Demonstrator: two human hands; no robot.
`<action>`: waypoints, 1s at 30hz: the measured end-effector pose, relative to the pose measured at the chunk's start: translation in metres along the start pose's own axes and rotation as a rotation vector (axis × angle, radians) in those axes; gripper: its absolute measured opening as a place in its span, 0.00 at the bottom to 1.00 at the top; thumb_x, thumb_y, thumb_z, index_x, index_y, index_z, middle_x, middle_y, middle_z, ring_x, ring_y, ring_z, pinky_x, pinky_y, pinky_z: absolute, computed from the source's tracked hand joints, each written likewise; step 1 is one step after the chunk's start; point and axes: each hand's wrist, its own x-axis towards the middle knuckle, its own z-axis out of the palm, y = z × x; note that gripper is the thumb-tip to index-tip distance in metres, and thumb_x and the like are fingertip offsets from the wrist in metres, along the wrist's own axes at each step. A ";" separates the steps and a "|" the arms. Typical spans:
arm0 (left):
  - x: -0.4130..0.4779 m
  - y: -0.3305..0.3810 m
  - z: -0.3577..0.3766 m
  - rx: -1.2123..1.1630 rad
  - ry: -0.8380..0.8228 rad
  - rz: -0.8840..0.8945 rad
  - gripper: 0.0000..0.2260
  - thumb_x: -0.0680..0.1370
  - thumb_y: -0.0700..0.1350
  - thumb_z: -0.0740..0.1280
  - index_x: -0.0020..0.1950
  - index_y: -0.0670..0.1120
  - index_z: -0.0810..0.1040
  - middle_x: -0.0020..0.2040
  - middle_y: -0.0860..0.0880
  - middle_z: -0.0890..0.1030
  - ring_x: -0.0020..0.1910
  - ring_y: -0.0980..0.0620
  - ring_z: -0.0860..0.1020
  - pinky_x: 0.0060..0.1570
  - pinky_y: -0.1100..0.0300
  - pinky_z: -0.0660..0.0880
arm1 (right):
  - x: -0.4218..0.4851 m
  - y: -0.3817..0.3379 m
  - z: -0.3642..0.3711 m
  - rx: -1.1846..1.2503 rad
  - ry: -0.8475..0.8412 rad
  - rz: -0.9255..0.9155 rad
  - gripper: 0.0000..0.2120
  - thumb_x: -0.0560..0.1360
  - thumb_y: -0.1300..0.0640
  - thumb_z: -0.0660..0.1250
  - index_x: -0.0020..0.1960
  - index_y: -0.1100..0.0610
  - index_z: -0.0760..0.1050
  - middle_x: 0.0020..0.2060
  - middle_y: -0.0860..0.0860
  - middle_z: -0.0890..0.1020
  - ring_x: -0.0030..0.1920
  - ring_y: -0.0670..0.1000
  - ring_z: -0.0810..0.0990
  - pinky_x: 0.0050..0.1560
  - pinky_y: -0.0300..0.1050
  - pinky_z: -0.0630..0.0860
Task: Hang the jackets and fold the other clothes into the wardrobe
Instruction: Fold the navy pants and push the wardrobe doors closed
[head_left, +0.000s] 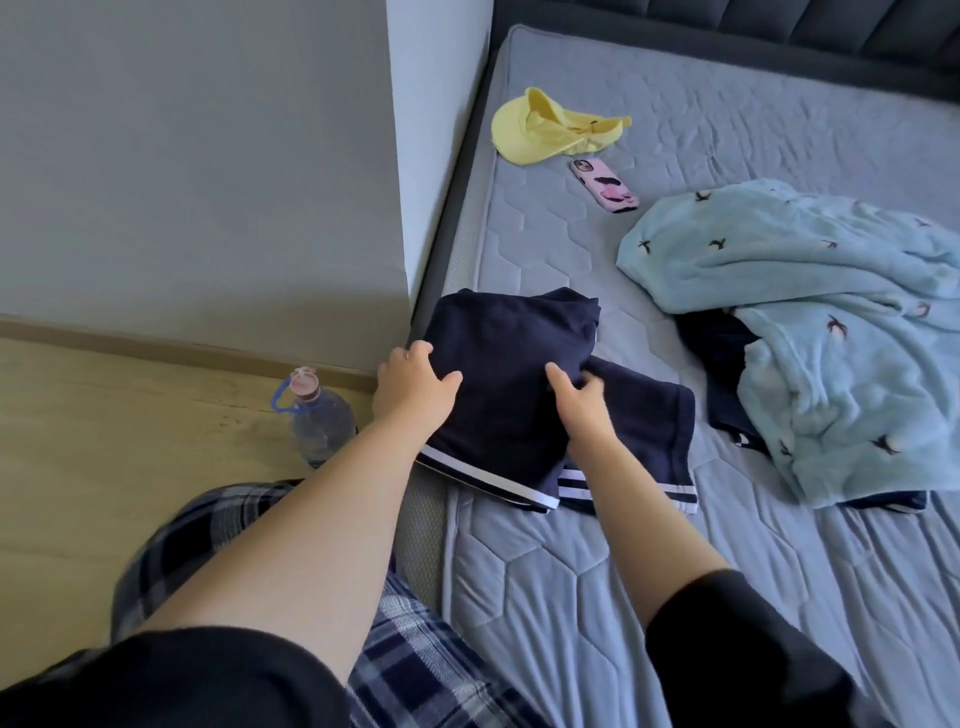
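Navy garment gripped by both hands at the bed's edge.

The folded navy garment with white stripes is lain on the bed near its left edge; its left side is grasped by the left hand, while a fold near its middle is pinched by the right hand. A light blue fleece is heaped further right.

Folded garment at mattress edge, phone behind, bottle left.

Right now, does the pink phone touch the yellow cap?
Apart. The head view shows a strip of grey mattress between the pink phone and the yellow cap.
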 end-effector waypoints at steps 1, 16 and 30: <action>0.004 -0.001 0.001 -0.066 -0.028 -0.049 0.26 0.77 0.54 0.66 0.72 0.46 0.65 0.67 0.44 0.69 0.65 0.42 0.70 0.60 0.49 0.71 | 0.002 0.000 0.005 0.108 -0.052 0.134 0.30 0.73 0.47 0.70 0.69 0.59 0.66 0.60 0.53 0.77 0.58 0.54 0.77 0.57 0.49 0.75; 0.033 -0.029 -0.008 -0.552 -0.417 -0.324 0.20 0.67 0.57 0.77 0.52 0.50 0.77 0.47 0.53 0.80 0.42 0.56 0.77 0.39 0.62 0.71 | 0.028 0.020 0.021 -0.009 -0.301 0.103 0.20 0.79 0.50 0.64 0.67 0.57 0.71 0.60 0.53 0.79 0.57 0.52 0.79 0.62 0.50 0.75; 0.029 -0.020 -0.008 -0.249 -0.136 -0.263 0.22 0.66 0.53 0.77 0.54 0.47 0.74 0.55 0.46 0.79 0.47 0.46 0.76 0.45 0.57 0.70 | -0.003 0.011 0.023 -0.671 0.239 -0.473 0.11 0.76 0.60 0.61 0.59 0.57 0.69 0.55 0.53 0.74 0.55 0.55 0.72 0.45 0.45 0.66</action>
